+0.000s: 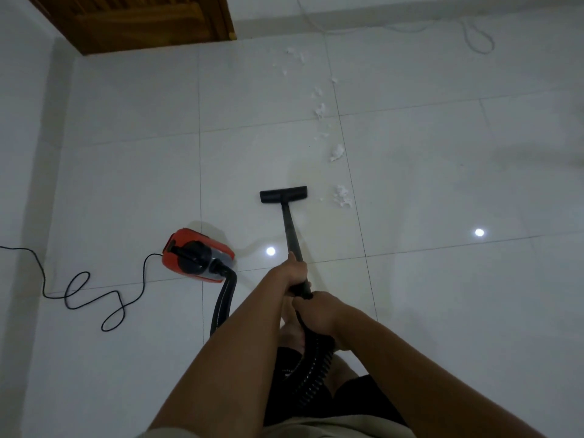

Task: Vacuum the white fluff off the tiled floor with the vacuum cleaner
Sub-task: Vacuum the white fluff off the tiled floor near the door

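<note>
A black vacuum wand (290, 227) runs from my hands down to a flat black floor head (283, 194) resting on the white tiled floor (442, 184). My left hand (292, 270) grips the wand higher up its shaft; my right hand (319, 311) holds the wand's handle end where the ribbed black hose (311, 368) joins. A clump of white fluff (342, 196) lies just right of the head, apart from it. More white fluff (337, 152) trails away toward the far wall, with small bits (319, 109) further off.
The red vacuum body (196, 255) sits on the floor to my left, its black power cord (94, 298) looping toward the left wall. A wooden door (142, 20) stands at the far left. A thin white cable (477, 36) lies at the far right.
</note>
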`<state>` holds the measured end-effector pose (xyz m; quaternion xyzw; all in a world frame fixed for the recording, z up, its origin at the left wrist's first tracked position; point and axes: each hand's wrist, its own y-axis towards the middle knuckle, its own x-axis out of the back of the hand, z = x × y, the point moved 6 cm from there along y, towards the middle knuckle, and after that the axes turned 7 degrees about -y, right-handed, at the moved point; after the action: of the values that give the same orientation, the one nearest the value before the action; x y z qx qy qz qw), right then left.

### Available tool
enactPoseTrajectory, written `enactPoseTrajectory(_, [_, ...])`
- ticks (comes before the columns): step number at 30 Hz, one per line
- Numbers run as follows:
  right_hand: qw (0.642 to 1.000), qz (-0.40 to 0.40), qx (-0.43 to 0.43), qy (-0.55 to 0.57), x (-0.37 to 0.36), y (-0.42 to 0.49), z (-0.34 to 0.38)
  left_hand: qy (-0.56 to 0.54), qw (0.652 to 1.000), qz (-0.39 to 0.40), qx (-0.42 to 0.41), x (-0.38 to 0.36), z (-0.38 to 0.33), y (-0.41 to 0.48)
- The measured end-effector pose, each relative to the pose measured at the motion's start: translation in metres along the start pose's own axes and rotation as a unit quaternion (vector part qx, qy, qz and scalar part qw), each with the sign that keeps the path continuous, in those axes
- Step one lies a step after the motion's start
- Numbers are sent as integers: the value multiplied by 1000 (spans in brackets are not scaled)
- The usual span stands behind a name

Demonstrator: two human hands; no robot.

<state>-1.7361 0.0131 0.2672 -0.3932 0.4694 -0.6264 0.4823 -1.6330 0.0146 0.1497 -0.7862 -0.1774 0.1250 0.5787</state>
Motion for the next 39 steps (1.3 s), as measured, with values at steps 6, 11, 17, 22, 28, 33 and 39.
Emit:
enactPoseTrajectory(6, [999, -3, -20, -34, -3, 33, 5, 0, 1000, 5, 1, 9, -6, 15])
enactPoseTrajectory(11, [998, 27, -30, 43, -5, 46, 17, 19, 1000, 4, -4, 22, -13, 30])
enactPoseTrajectory(17, [998, 24, -8, 54, -1, 53, 35, 27, 1000, 4, -2, 34, -22, 43])
enactPoseTrajectory(22, [999, 11, 3, 43, 7, 53, 56, 49, 999, -6, -7, 44, -40, 55])
enactPoseTrajectory(28, [997, -36, 25, 69, 23, 42, 88, -3, 1000, 0, 0, 61, -79, 54])
enactPoseTrajectory(33, [992, -32, 49, 109, 41, 30, 120, -26, 1000, -1, -1, 73, -111, 44])
enactPoseTrajectory(39, [991, -38, 41, 125, 48, 31, 144, 29, 999, -12, -8, 85, -136, 43])
